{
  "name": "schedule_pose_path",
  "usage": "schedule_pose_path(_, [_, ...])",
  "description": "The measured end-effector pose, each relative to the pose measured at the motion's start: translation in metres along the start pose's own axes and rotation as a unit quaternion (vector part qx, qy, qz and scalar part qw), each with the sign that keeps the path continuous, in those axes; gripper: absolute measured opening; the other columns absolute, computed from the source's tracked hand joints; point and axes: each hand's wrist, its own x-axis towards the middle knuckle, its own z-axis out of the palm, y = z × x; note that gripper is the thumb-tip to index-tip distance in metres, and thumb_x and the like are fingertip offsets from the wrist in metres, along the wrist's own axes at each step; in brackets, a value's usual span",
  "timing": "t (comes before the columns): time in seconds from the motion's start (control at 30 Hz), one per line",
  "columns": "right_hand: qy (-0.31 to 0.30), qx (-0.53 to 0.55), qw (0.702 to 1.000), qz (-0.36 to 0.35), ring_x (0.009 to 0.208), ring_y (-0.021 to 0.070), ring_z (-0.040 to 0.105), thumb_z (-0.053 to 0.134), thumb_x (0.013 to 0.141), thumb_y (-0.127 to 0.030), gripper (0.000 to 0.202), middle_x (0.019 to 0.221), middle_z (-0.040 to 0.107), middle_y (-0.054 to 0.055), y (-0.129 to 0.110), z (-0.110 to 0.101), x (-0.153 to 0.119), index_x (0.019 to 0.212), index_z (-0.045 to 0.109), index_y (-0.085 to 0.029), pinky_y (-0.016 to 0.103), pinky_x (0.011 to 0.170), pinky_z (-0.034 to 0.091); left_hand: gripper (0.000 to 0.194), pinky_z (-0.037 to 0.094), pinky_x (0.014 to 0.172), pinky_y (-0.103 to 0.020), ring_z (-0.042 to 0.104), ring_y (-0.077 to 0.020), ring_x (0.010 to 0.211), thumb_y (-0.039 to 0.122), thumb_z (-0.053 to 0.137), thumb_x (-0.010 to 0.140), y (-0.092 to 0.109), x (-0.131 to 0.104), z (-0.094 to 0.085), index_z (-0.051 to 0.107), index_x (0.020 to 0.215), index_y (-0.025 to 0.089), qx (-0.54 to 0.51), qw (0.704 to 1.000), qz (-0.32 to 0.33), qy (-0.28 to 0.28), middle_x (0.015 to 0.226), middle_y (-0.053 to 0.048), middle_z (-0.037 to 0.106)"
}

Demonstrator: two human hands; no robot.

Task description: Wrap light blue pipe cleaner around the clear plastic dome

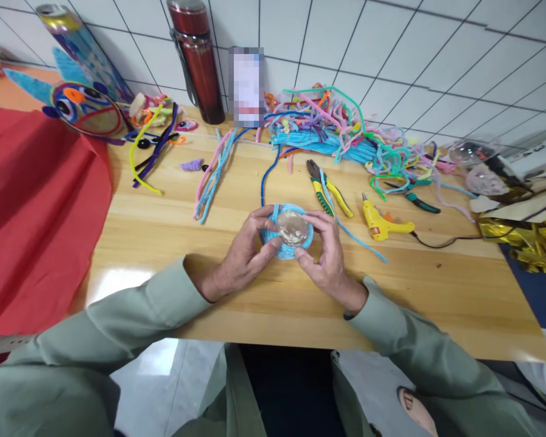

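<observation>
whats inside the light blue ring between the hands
Inside the light blue ring shows a round, seemingly clear piece with pale flecks. The left hand and right hand cover parts of the ring; the underside is hidden.

- A handicraft work area is shown; whether it is set within a home or a shop cannot be told.
- A wooden table is backed by a white tiled wall at 12 o'clock, and grey flooring is seen towards 7.
- Craft supply is indicated by fuzzy coloured stems, heaped at 1 o'clock.
- Handwork is shown by the tools: pliers are laid at 2 o'clock, a yellow glue gun at 3.
- A decorated blue-eared figure is displayed at 10 o'clock.
- An everyday touch is given by a red flask at 11.
</observation>
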Motion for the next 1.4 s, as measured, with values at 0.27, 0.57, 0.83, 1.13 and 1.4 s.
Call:
schedule_pose_path(0.27, [-0.005,-0.006,1.000,0.013,0.137,0.0363,0.059,0.067,0.097,-0.039,0.053,0.145,0.060,0.013,-0.006,-0.002,0.000,0.147,0.053,-0.029,0.063,0.114,0.051,0.029,0.052,0.121,-0.056,0.056,-0.0308,0.152,0.036,0.068,0.107,-0.001,-0.002,0.000,0.051,0.129,0.028,-0.027,0.999,-0.012,-0.012,0.157,-0.016,0.054])
schedule_pose_path(0.57, [-0.027,-0.024,0.999,0.024,0.143,0.0372,0.057,0.063,0.104,-0.049,0.054,0.150,0.059,0.015,-0.011,-0.008,0.004,0.152,0.051,-0.027,0.064,0.116,0.052,0.029,0.052,0.123,-0.057,0.054,-0.0322,0.154,0.043,0.066,0.107,0.002,0.002,-0.002,0.052,0.128,0.030,-0.028,0.999,-0.019,-0.015,0.158,-0.013,0.053])
schedule_pose_path(0.83, [-0.159,-0.169,0.968,-0.100,0.107,0.0293,0.072,0.067,0.103,-0.025,0.033,0.118,0.075,0.009,-0.043,-0.050,-0.042,0.136,0.067,-0.028,0.050,0.091,0.060,0.036,0.051,0.126,-0.058,0.053,-0.0329,0.154,0.054,0.066,0.106,0.001,0.004,0.000,0.054,0.126,0.027,-0.035,0.999,-0.031,-0.012,0.155,-0.015,0.056])
schedule_pose_path(1.13, [-0.224,-0.277,0.925,-0.131,0.093,0.0254,0.069,0.062,0.108,-0.021,0.023,0.101,0.077,0.009,-0.052,-0.045,-0.083,0.127,0.076,-0.023,0.042,0.081,0.056,0.031,0.052,0.123,-0.054,0.057,-0.0303,0.150,0.048,0.065,0.107,-0.011,0.006,0.004,0.053,0.127,0.027,-0.028,0.999,0.016,-0.004,0.153,-0.016,0.057])
schedule_pose_path(1.4, [-0.276,-0.352,0.886,-0.125,0.109,0.0322,0.072,0.071,0.105,-0.032,0.037,0.124,0.079,0.016,-0.073,-0.049,-0.095,0.138,0.069,-0.016,0.048,0.087,0.061,0.031,0.051,0.123,-0.050,0.059,-0.0275,0.147,0.046,0.063,0.108,-0.016,0.009,0.009,0.052,0.128,0.025,-0.013,0.998,0.065,0.016,0.148,-0.016,0.060])
